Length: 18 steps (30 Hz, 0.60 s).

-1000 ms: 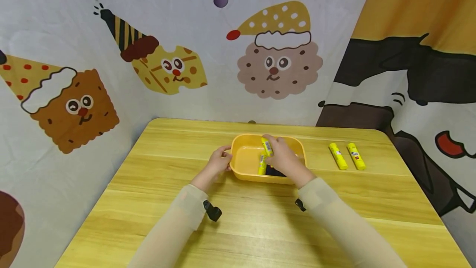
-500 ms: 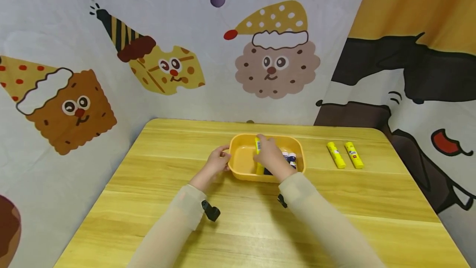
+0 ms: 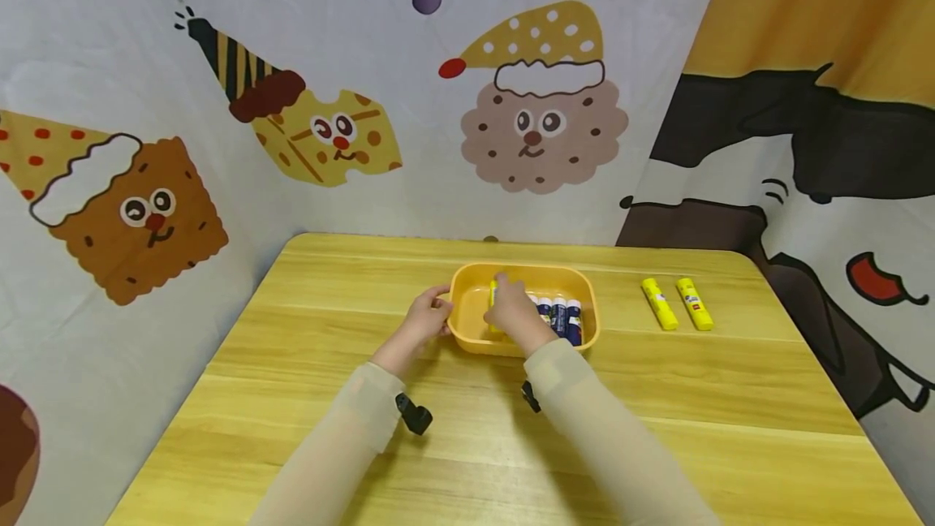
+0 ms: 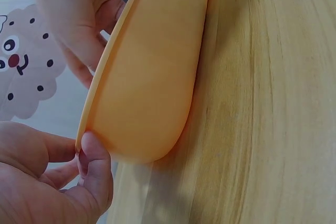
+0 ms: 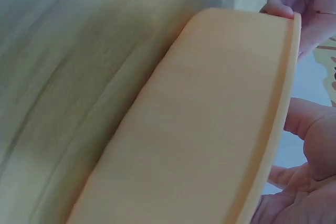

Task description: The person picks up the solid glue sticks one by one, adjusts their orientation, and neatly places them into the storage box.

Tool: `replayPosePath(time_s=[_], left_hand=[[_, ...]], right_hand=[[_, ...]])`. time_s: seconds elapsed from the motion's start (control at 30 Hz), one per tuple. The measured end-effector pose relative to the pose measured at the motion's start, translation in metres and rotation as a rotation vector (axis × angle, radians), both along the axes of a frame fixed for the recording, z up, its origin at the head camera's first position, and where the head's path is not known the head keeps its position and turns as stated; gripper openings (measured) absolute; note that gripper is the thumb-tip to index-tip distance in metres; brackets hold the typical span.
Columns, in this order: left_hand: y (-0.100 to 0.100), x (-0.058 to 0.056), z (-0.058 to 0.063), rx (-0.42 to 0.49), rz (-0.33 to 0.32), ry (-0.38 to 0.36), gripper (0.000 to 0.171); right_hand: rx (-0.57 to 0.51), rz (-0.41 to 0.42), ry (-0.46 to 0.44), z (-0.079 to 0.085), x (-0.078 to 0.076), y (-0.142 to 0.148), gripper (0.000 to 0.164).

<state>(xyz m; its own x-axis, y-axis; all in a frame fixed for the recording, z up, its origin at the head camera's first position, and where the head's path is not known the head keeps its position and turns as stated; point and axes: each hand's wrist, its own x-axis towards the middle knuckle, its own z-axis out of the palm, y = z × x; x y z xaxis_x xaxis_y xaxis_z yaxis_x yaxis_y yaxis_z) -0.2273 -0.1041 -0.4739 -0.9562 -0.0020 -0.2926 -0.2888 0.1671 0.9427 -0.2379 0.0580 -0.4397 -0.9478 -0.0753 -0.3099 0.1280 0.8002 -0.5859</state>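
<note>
My left hand pinches the left rim of an orange plastic tray between thumb and fingers; the left wrist view shows the thumb on the tray's outer wall. Reaching over the front rim, my right hand holds a yellow glue stick in the tray's left half. The hand covers most of that stick. Several dark blue glue sticks with white caps lie side by side in the right half, partly behind the right hand. The right wrist view catches the right hand's fingers past the rim.
Two more yellow glue sticks lie on the wooden table to the right of the tray. A cloth backdrop with cartoon prints hangs behind the table's far edge.
My right hand has moved left and lowered the yellow glue stick into the tray, uncovering the blue glue sticks. The left hand keeps its hold on the rim.
</note>
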Motion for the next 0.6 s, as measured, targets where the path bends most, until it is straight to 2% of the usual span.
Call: replayPosePath(time_s=[0.17, 0.4, 0.5, 0.6], left_hand=[[-0.0011, 0.0007, 0.0009, -0.002, -0.006, 0.003, 0.040], [-0.0005, 0.0010, 0.0015, -0.002, -0.012, 0.002, 0.041], [-0.0006, 0.0010, 0.0011, 0.000, -0.012, 0.004, 0.041], [-0.0009, 0.0007, 0.0005, 0.000, -0.012, 0.010, 0.041]], right_hand=[[-0.007, -0.009, 0.009, 0.0016, 0.0012, -0.0042, 0.074], [-0.016, -0.008, -0.034, 0.0000, 0.0024, -0.0051, 0.074], [0.024, 0.010, -0.025, -0.0026, 0.0025, -0.0060, 0.070], [0.102, 0.047, 0.031, -0.0043, 0.0030, -0.0085, 0.066]])
